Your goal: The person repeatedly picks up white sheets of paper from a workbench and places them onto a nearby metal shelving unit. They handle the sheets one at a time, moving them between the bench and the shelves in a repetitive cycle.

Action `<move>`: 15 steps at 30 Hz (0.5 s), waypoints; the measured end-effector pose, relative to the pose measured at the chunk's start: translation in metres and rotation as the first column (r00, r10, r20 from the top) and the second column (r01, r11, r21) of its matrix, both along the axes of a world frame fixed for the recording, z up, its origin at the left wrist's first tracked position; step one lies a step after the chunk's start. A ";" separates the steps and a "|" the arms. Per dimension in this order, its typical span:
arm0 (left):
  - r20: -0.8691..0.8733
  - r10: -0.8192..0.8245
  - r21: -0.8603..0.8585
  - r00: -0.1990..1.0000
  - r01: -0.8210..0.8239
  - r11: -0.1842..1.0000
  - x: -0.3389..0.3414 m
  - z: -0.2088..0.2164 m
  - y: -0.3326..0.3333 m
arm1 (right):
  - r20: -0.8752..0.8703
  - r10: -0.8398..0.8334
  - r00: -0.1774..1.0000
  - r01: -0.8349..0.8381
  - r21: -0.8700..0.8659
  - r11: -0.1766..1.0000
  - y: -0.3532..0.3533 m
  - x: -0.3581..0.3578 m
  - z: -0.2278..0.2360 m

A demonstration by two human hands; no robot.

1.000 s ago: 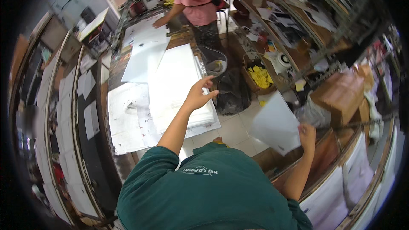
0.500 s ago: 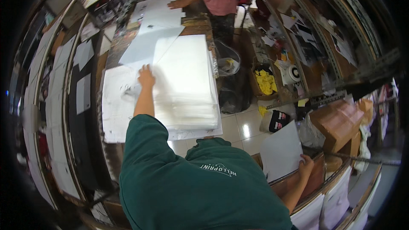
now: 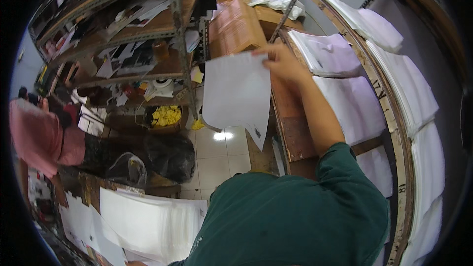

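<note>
My right hand (image 3: 282, 63) is raised ahead of me, its fingers pinched on the top right corner of a white sheet (image 3: 236, 91). The sheet hangs down over the tiled floor, its lower right corner curling and bearing a small dark mark. Only a sliver of my left hand (image 3: 135, 263) shows at the bottom edge, beside a thick stack of white sheets (image 3: 148, 224) on the work table; its fingers are mostly hidden.
Racks holding stacks of sheets (image 3: 345, 103) stand along my right. Beyond the hanging sheet is a large cardboard box (image 3: 234, 29). A metal shelf (image 3: 123, 34) with clutter, a box of yellow pieces (image 3: 166, 116) and a co-worker in pink (image 3: 44, 133) are to the left.
My view has swung right, so the table now lies at lower left. My right hand has lifted the sheet from beside the rack. My left hand has mostly dropped out of view.
</note>
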State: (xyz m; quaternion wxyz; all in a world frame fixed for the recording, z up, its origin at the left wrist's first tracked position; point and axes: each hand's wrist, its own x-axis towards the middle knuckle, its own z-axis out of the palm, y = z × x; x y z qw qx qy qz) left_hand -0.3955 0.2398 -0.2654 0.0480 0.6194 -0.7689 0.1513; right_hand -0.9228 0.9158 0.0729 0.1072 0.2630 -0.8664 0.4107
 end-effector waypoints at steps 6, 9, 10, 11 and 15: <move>-0.071 -0.063 -0.257 0.995 0.042 0.965 -0.066 0.075 0.009 | -0.152 -0.249 0.956 0.249 -0.022 0.968 0.091 -0.048 0.131; -0.112 -0.142 -0.363 0.984 0.093 0.927 -0.101 0.106 0.020 | -0.208 -0.337 0.918 0.344 -0.004 0.939 0.153 -0.078 0.199; -0.118 -0.159 -0.404 0.980 0.099 0.909 -0.109 0.118 0.026 | -0.167 -0.341 0.925 0.330 -0.089 0.940 0.147 -0.066 0.222; -0.120 -0.198 -0.447 0.973 0.125 0.886 -0.118 0.129 0.033 | -0.211 -0.432 0.877 0.429 -0.064 0.901 0.154 -0.070 0.239; -0.078 -0.537 -0.696 0.840 0.340 0.633 -0.181 0.181 0.090 | -0.276 -0.599 0.751 0.577 -0.165 0.800 0.267 -0.100 0.285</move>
